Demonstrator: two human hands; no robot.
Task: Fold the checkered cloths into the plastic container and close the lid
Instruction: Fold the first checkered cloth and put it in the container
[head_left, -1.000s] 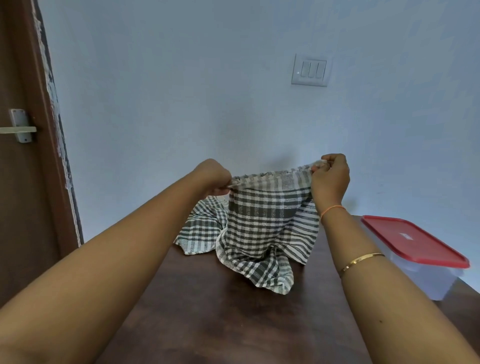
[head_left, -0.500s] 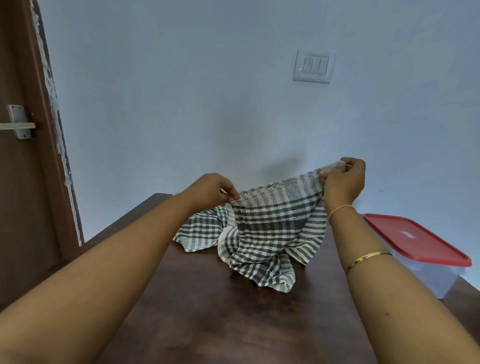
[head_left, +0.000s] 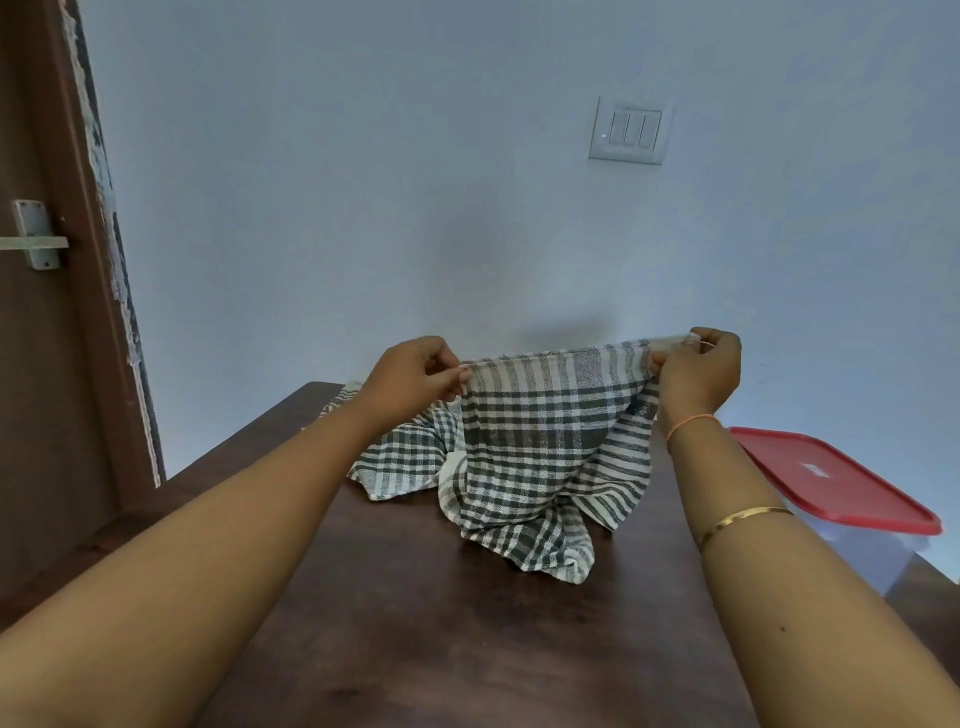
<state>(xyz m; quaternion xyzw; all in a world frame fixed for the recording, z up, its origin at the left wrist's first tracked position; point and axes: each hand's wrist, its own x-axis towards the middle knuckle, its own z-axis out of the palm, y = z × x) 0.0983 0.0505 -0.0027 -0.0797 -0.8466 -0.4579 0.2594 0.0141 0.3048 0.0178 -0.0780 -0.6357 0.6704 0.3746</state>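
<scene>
We count two dark-green-and-white checkered cotton cloths. Our left hand (head_left: 410, 375) and right hand (head_left: 698, 370), held apart, each pinch a top corner of the raised checkered cloth (head_left: 545, 441), stretching its upper edge taut; its lower end droops onto the dark brown wooden table (head_left: 441, 623). The second checkered cloth (head_left: 408, 462) lies crumpled behind it, toward the left. One clear plastic container (head_left: 862, 556) with its red lid (head_left: 826, 478) on sits at the table's right edge. The near tabletop lies bare.
</scene>
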